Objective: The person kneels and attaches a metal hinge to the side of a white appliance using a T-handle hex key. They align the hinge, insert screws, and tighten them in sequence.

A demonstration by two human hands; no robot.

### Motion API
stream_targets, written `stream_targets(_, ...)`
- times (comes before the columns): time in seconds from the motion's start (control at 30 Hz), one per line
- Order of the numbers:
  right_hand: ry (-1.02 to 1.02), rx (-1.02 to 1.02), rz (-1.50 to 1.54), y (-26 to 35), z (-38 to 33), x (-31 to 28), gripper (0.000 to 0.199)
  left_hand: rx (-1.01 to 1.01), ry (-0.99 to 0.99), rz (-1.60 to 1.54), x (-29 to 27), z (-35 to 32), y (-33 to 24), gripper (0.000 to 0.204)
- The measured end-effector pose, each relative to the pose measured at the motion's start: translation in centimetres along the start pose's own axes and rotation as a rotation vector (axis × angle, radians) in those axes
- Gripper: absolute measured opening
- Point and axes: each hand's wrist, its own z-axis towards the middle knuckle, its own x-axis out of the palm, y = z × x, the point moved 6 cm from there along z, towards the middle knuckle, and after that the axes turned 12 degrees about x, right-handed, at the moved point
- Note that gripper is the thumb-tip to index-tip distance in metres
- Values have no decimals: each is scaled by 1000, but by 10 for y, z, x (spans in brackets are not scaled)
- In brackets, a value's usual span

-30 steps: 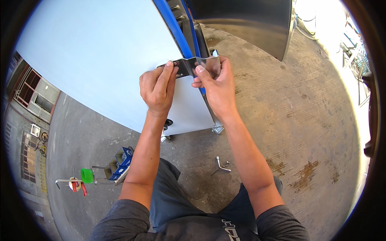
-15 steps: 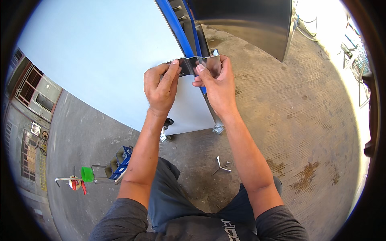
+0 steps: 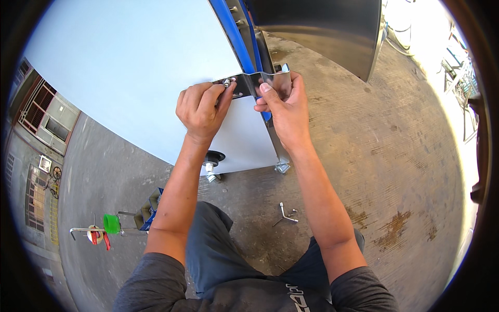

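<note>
A bent, shiny metal bracket (image 3: 252,83) lies across the right edge of a large white panel, over its blue trim. My right hand (image 3: 286,106) is closed on the bracket's right end, thumb on the front and fingers curled behind. At the bracket's left end a small bolt (image 3: 227,82) shows in or beside a slot. My left hand (image 3: 201,110) has its fingers closed at this bolt, with the fingertips partly hiding it and the bracket's lower left corner.
The white panel (image 3: 140,73) stands on casters (image 3: 282,167). An open dark metal door (image 3: 322,31) stands beyond. On the concrete floor lie a socket wrench (image 3: 287,213), blue parts bins (image 3: 148,210), a green tape roll (image 3: 111,223) and red-handled pliers (image 3: 107,241).
My left hand has shifted a little left and down along the bracket, uncovering the bolt. My right hand keeps its hold on the bracket. The view has shifted slightly.
</note>
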Motion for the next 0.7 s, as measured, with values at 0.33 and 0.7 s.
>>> stream_targets(0.33,0,-12,-26,1,1,0,40,24,-5,-155,0,2,3,31)
stream_targets(0.7,-8,4,-3,3,-2,0,31,53,40,-170,1,2,1,35)
